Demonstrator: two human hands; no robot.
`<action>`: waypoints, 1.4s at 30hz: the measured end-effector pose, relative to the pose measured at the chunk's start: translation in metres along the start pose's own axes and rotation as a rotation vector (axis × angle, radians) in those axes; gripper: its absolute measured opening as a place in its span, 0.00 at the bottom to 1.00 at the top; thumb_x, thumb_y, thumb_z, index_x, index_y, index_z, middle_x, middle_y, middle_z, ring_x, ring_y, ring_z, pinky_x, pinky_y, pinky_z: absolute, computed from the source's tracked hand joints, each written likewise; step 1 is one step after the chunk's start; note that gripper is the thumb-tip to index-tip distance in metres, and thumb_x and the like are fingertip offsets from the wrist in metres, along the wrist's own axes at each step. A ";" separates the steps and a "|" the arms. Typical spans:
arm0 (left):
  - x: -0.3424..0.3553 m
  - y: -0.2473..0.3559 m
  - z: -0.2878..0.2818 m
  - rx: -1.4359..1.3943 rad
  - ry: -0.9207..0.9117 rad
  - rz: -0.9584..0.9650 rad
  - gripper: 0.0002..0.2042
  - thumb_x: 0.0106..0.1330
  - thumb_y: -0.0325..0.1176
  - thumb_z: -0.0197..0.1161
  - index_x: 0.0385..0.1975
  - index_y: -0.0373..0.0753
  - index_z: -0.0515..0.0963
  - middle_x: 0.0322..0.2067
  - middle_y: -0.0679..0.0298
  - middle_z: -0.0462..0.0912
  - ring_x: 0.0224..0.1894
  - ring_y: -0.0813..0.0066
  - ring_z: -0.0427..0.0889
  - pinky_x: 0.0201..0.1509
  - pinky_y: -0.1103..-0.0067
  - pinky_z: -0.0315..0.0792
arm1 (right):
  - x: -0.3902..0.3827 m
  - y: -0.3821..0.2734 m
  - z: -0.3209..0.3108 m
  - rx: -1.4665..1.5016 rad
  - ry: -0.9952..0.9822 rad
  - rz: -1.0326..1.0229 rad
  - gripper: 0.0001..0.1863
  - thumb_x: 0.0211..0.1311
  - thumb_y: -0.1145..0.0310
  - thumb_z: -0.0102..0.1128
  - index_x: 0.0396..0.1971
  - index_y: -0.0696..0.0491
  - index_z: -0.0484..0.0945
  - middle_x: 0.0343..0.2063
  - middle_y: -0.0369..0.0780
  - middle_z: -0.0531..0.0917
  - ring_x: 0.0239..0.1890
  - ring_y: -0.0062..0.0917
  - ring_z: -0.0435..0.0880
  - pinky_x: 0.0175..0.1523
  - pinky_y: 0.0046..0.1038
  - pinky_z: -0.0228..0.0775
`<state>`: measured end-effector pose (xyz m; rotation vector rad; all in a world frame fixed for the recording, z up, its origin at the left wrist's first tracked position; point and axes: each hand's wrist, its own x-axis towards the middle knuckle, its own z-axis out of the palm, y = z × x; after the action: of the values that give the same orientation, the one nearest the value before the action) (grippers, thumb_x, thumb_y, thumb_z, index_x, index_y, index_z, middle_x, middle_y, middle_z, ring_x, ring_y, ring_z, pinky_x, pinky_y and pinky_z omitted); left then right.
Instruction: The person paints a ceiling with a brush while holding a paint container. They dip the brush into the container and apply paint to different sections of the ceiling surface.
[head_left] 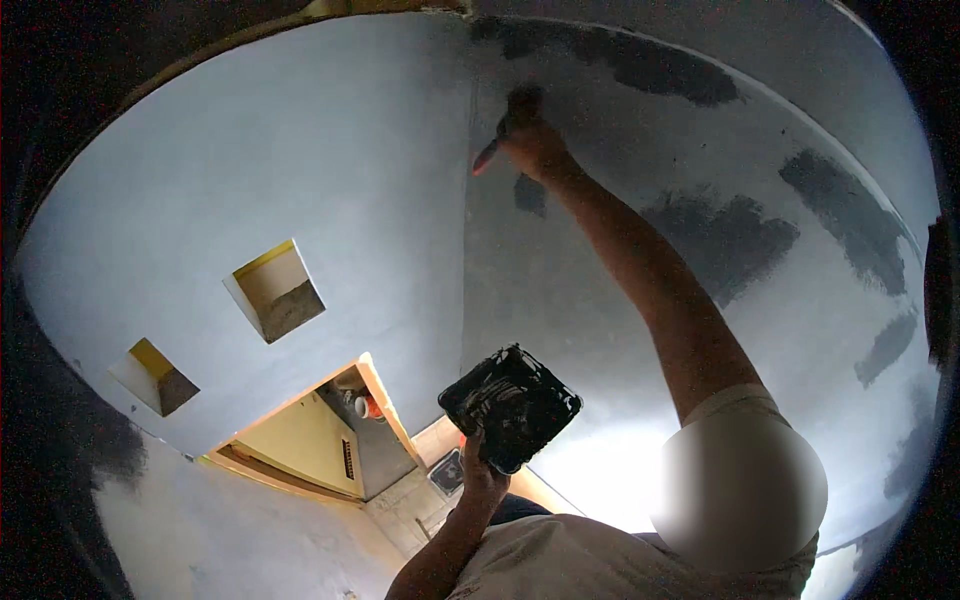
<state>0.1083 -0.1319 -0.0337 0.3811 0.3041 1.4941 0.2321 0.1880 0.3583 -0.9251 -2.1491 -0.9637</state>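
High on the grey wall (pixel 610 170), my right hand (pixel 535 145) grips a paintbrush (pixel 485 157) with a reddish handle; its dark bristle end is at a darkened spot near the upper part of the corner. My left hand (pixel 485 470), low in the middle, holds a square black paint tray (pixel 508 400) from its near edge, with dark and pale smears of paint across it. Uneven dark grey patches (pixel 720 240) mark the wall around and right of my raised arm.
The paler left wall (pixel 160 230) has two square recesses (pixel 285 290) with yellow edges. Below them is a doorway (pixel 365 400) with a pale yellow door (pixel 320 445) and a white-and-red object beyond. A second dark tray (pixel 447 470) lies on the tiled floor (pixel 395 520).
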 end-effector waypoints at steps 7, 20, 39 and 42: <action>-0.026 -0.003 0.018 -0.110 0.065 0.035 0.22 0.77 0.42 0.50 0.66 0.36 0.68 0.62 0.54 0.75 0.61 0.58 0.78 0.62 0.65 0.79 | -0.016 -0.002 -0.042 -0.038 0.001 -0.027 0.14 0.67 0.77 0.55 0.51 0.59 0.79 0.48 0.45 0.84 0.49 0.37 0.85 0.52 0.36 0.83; -0.026 -0.001 0.020 -0.145 -0.015 0.041 0.26 0.72 0.44 0.57 0.65 0.36 0.67 0.60 0.52 0.77 0.61 0.55 0.79 0.63 0.61 0.79 | -0.024 0.007 -0.047 0.135 -0.189 0.021 0.20 0.62 0.82 0.58 0.54 0.57 0.78 0.47 0.47 0.84 0.48 0.38 0.86 0.53 0.38 0.83; -0.032 -0.019 0.019 0.236 0.008 0.215 0.21 0.77 0.43 0.51 0.63 0.38 0.71 0.59 0.57 0.77 0.57 0.61 0.79 0.59 0.67 0.79 | -0.001 -0.003 -0.040 -0.124 0.041 0.038 0.30 0.68 0.73 0.49 0.59 0.19 0.78 0.27 0.41 0.82 0.31 0.33 0.85 0.56 0.52 0.72; -0.032 -0.020 0.014 -0.050 0.076 0.104 0.26 0.71 0.46 0.58 0.64 0.38 0.69 0.59 0.55 0.78 0.59 0.56 0.80 0.59 0.63 0.80 | -0.004 -0.003 -0.045 -0.085 0.034 0.124 0.24 0.73 0.69 0.50 0.61 0.25 0.79 0.25 0.42 0.80 0.26 0.30 0.82 0.44 0.43 0.77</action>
<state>0.1308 -0.1652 -0.0313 0.3050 0.3103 1.6176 0.2426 0.1491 0.3798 -1.0629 -2.0103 -1.0083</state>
